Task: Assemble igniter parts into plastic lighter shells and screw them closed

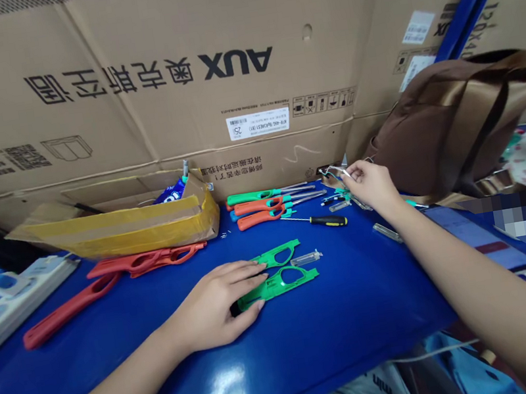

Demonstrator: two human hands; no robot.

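Note:
Two green lighter casing halves (pixel 277 285) lie side by side on the blue table. My left hand (pixel 224 303) covers their left ends, its fingers over the top and its thumb along the lower edge. Between their right ends is a clear fuel tank (pixel 305 259). Farther off, at the back right, my right hand (pixel 368 183) pinches a small whitish part with thin wires (pixel 343 171); its exact shape is too small to tell. Under that hand lies a pile of small lighter parts (pixel 340 198). Another clear tank (pixel 387 232) rests by my right forearm.
Several long-necked lighters (pixel 259 205) and a black-and-yellow screwdriver (pixel 329 220) lie near the cardboard wall (pixel 155 114). Red casings (pixel 76 309) sit before a taped cardboard box (pixel 148 225). A power strip (pixel 24 301) is at left, a brown bag (pixel 412 127) at right.

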